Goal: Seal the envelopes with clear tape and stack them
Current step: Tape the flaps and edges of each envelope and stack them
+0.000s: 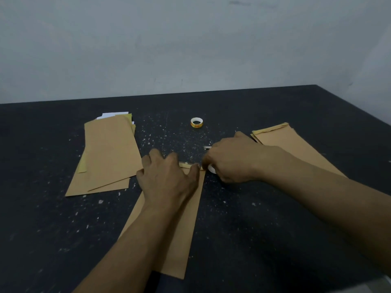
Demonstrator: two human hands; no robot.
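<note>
A brown envelope (186, 229) lies lengthwise in front of me on the dark table (264, 218). My left hand (167, 178) presses flat on its folded top flap. My right hand (230, 159) grips a roll of clear tape (211, 168) at the flap's right end; most of the roll is hidden under the fingers. A second tape roll (196, 122) with a yellow label stands farther back. A pile of brown envelopes (108, 153) with white paper showing lies at the left. Another brown envelope stack (289, 142) lies at the right, partly under my right forearm.
A small metal object (207, 147) peeks out behind my right hand. The table is speckled with pale flecks. A grey wall (190, 49) runs along the table's far edge, and the table's right edge slants away at the upper right.
</note>
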